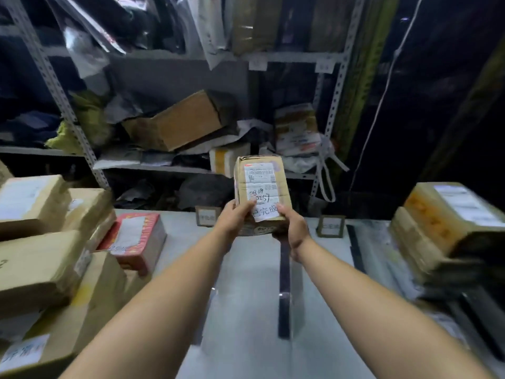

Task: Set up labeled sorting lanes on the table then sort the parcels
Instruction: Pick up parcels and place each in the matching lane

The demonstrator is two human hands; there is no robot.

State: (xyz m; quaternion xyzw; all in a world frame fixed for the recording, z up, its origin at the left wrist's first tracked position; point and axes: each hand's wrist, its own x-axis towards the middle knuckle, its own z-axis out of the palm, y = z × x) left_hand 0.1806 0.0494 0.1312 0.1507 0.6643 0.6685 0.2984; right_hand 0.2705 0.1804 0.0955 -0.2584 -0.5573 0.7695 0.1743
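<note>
Cardboard, taped and upright: one small parcel [261, 187] is held over the table [246, 296] near its far edge, between two framed lane cards [207, 216] [331, 226] that stand along that edge. Both hands clamp its lower end, with the left hand [236, 217] curled round the left side and the right hand [293, 228] round the right. Both thumbs press a white handwritten slip [266, 213] on the parcel's face. Above the slip sits one printed shipping label [259, 176].

Two dark tape strips [284, 283] [355, 250] show plainly, running from the far edge toward the near edge. Any others at the right are too blurred to count. At the left edge one red box [136, 239] lies beside a heap of brown parcels [38, 266], at least four. At the right edge two more cartons [451, 209] are stacked, blurred. A metal shelf rack [175, 168] crammed with packages stands behind the table.
</note>
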